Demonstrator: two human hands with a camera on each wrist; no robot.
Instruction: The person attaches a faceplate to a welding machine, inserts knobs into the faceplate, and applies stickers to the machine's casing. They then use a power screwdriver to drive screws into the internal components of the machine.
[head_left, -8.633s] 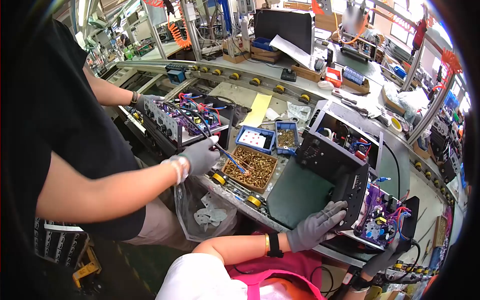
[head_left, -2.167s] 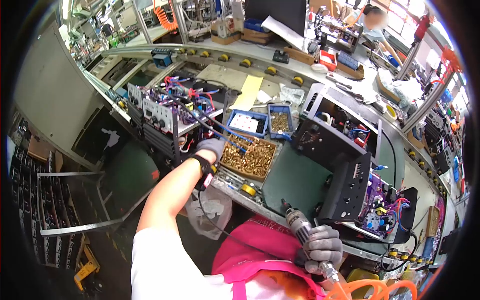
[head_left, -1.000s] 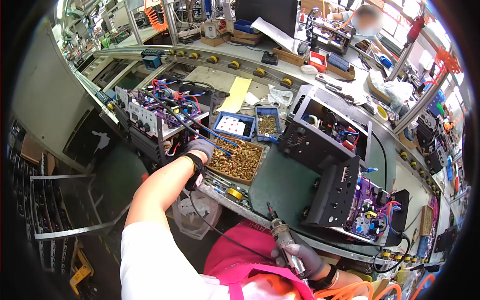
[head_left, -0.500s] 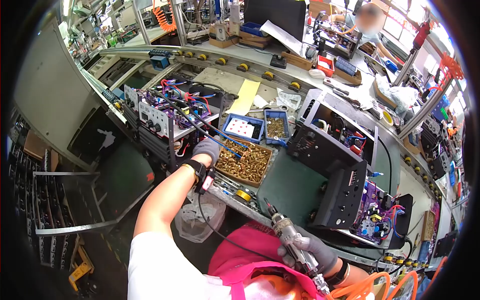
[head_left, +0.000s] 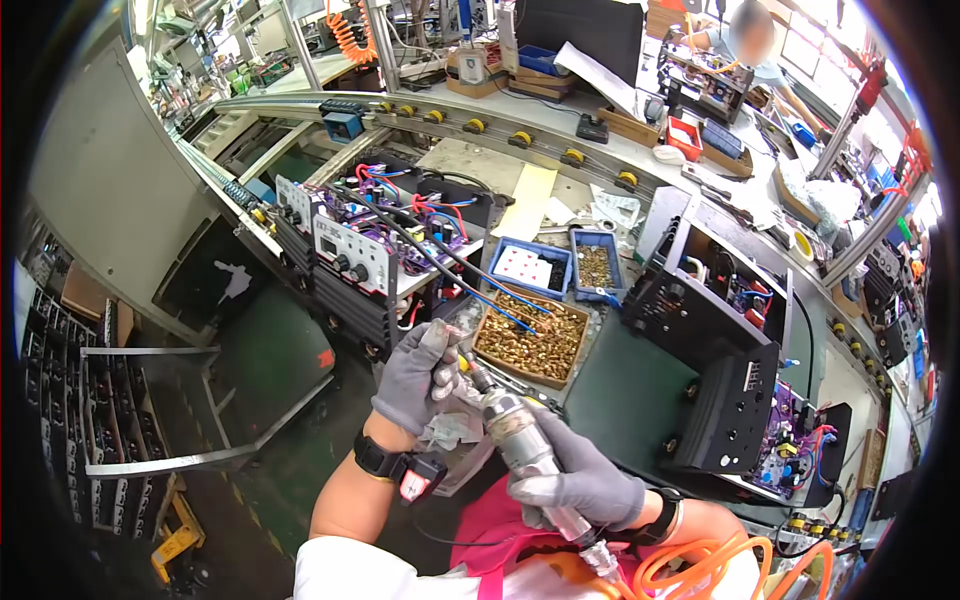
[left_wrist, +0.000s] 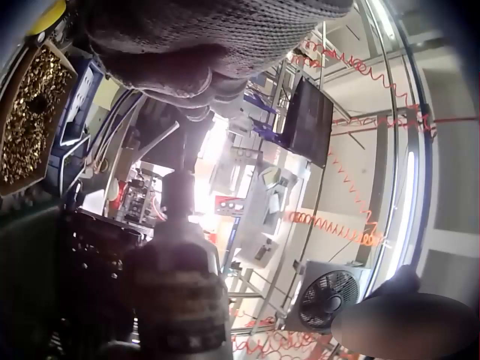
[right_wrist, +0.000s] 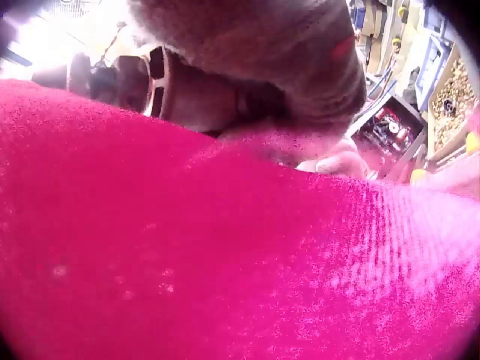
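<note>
Left hand (head_left: 412,378), fingers pinched (gloved), right hand (head_left: 580,482) curled

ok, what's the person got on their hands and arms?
Grey knit gloves on both the left hand and right hand. Left wrist: black strap with a small black unit carrying a red-and-white label. Right wrist: black band. Forearms bare; white short sleeve at the left shoulder, pink garment on the torso.
</note>
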